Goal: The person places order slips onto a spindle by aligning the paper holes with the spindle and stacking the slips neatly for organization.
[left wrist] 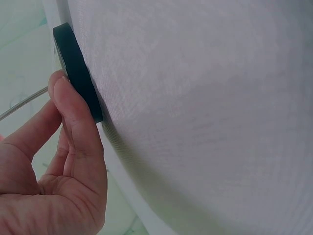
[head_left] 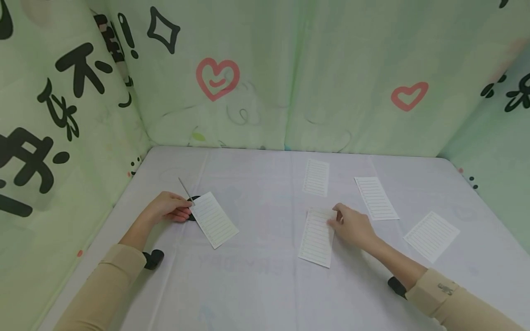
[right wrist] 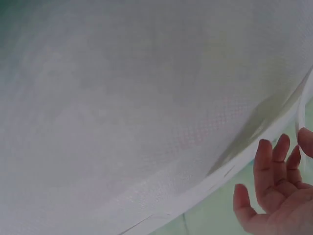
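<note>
On the left, a paper spike with a thin metal rod [head_left: 185,189] and a round black base [left wrist: 78,71] stands at my left hand [head_left: 169,207]. The left fingertips pinch it low down, where rod and base meet. A lined white card [head_left: 215,220] overlaps the base, its upper left corner at the foot of the rod. My right hand [head_left: 352,225] pinches another lined card [head_left: 316,239] by its upper right edge. In the right wrist view, that card appears edge-on as a thin white strip between the thumb and fingers; the other fingers are loosely bent.
Three more lined cards lie apart on the white tablecloth [head_left: 256,294]: one card [head_left: 316,178] toward the back, one card [head_left: 377,198] beyond the right hand, and one card [head_left: 431,236] at the far right. Printed green curtains [head_left: 265,110] enclose the table at back and sides.
</note>
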The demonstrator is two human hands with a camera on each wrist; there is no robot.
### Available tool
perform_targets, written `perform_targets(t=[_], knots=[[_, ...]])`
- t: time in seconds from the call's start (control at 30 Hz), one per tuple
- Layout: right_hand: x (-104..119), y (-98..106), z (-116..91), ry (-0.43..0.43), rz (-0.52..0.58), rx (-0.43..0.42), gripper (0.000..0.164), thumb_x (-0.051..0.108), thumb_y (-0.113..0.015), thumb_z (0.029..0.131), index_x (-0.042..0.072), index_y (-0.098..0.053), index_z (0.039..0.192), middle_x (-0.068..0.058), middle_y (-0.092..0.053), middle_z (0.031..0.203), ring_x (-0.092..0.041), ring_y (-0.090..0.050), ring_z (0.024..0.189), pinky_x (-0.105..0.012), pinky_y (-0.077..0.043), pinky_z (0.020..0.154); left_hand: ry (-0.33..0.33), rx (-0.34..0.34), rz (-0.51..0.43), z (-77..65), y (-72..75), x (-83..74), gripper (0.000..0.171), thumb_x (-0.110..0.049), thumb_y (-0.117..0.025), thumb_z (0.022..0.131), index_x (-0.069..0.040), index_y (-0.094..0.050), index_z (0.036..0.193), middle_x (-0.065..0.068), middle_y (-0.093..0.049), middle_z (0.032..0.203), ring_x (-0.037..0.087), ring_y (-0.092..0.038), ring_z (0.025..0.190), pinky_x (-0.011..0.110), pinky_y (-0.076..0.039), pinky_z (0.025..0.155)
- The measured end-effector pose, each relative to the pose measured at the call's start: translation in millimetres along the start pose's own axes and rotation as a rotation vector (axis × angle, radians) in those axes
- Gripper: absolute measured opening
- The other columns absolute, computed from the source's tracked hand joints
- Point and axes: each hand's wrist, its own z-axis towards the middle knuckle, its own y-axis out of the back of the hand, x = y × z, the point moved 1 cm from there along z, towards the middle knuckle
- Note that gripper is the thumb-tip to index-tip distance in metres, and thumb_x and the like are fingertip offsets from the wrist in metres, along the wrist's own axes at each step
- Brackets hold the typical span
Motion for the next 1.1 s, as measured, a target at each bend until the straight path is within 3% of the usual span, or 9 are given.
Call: perform_targets(t=[0.23,0.47,0.6,0.87,0.97,1.1], knots=[[-2,8,6,-0.088,0.325,0.109,0.035,0.015,-0.060,0.088,-0.012,-0.051,0.109,-0.013,-0.058,0.085,-0.020,-0.058,0.075,-0.029,-0.046,0.064,0.000,0.001,-0.004,0.7,0.3,1.4,0.021,-0.008,-0.055,0.090,0.010,-0.053,0.100,0.001,-0.062,0.064,0.008,-0.062,0.057,0.023,-0.053,0.059],[3,23,13,-0.195,0.652,0.206,0.050,0.018,-0.060,0.089,-0.011,-0.037,0.123,-0.013,-0.060,0.094,-0.016,-0.064,0.075,-0.033,-0.053,0.072,0.002,-0.004,0.001,0.5,0.2,1.7,0.022,-0.009,-0.055,0.090,0.011,-0.053,0.100,0.001,-0.062,0.064,0.008,-0.061,0.056,0.023,-0.053,0.059],[8,30,21,-0.213,0.721,0.219,0.054,0.022,-0.060,0.090,-0.008,-0.034,0.126,-0.008,-0.062,0.091,-0.012,-0.062,0.074,-0.031,-0.053,0.072,0.002,-0.001,-0.004,0.0,0.5,1.4,0.021,-0.009,-0.056,0.090,0.010,-0.053,0.099,0.001,-0.062,0.064,0.008,-0.062,0.057,0.024,-0.053,0.059],[29,43,42,-0.167,0.809,0.201,0.039,0.023,-0.061,0.089,-0.002,-0.041,0.111,0.000,-0.063,0.086,-0.013,-0.063,0.075,-0.029,-0.053,0.071,-0.017,0.003,0.009,-6.5,2.4,-4.4,0.029,-0.008,-0.052,0.091,0.015,-0.049,0.109,0.003,-0.062,0.067,0.009,-0.063,0.060,0.025,-0.053,0.062],[39,46,50,-0.149,0.824,0.201,0.038,0.023,-0.061,0.089,-0.002,-0.042,0.109,-0.001,-0.063,0.086,-0.014,-0.063,0.075,-0.029,-0.053,0.071,-0.083,-0.106,-0.027,-10.6,5.8,-7.3,0.034,-0.007,-0.050,0.092,0.015,-0.045,0.116,0.000,-0.062,0.067,0.008,-0.062,0.059,0.024,-0.053,0.061],[54,49,59,-0.121,0.845,0.220,0.034,0.022,-0.061,0.089,-0.001,-0.043,0.105,-0.001,-0.063,0.086,-0.015,-0.062,0.075,-0.030,-0.053,0.071,-0.265,-0.432,-0.129,-19.7,7.2,-15.4,0.026,-0.009,-0.051,0.091,0.010,-0.050,0.110,-0.008,-0.060,0.064,0.004,-0.061,0.054,0.020,-0.052,0.056]])
